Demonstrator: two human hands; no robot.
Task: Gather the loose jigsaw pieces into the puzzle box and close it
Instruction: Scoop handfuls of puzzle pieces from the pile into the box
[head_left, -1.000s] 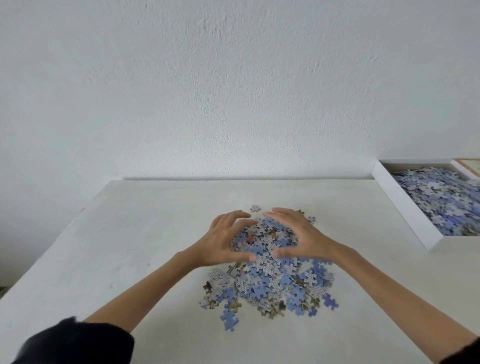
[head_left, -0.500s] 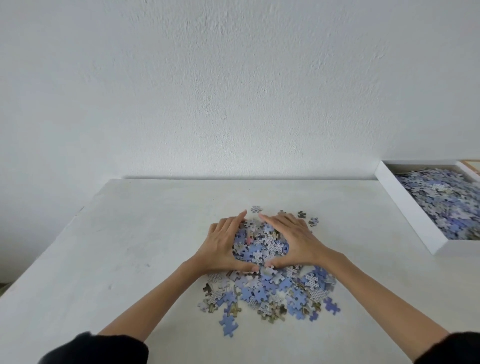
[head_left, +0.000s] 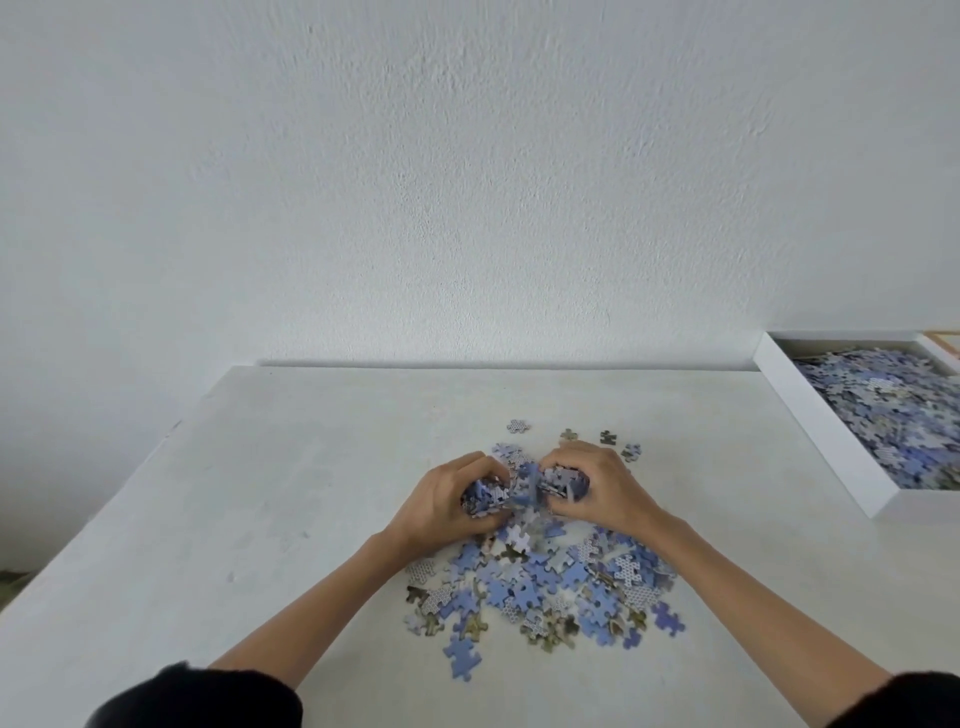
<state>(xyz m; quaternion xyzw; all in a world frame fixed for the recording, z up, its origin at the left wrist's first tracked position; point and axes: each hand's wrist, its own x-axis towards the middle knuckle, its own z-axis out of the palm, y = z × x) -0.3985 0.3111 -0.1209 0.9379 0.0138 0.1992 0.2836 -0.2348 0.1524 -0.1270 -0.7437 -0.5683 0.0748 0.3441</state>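
A white table (head_left: 260, 493) is carrying the open puzzle box (head_left: 839, 441) at its right (many pieces lying inside). The loose jigsaw pieces (head_left: 545, 577) are lying mid-table, well apart from it. The left hand (head_left: 441, 504) and right hand (head_left: 610, 493) are each clutching a scoop of them.

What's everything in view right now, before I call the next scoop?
Table: one, white, fills the lower frame.
Wall: one, white, behind the table.
Puzzle box: one, white, open, far right on the table.
Boxed pieces: many, mostly blue, inside the box.
Loose pile: many, blue, white and tan, mid-table, nearer than the hands.
Stray pieces: about four, just beyond the hands.
Handful of pieces: one clump, blue, gripped between both hands.
Tan-edged thing: one, beyond the box, cut off.
Left hand: curled round the handful.
Right hand: curled round the handful.
Sleeves: two, black, bottom corners.
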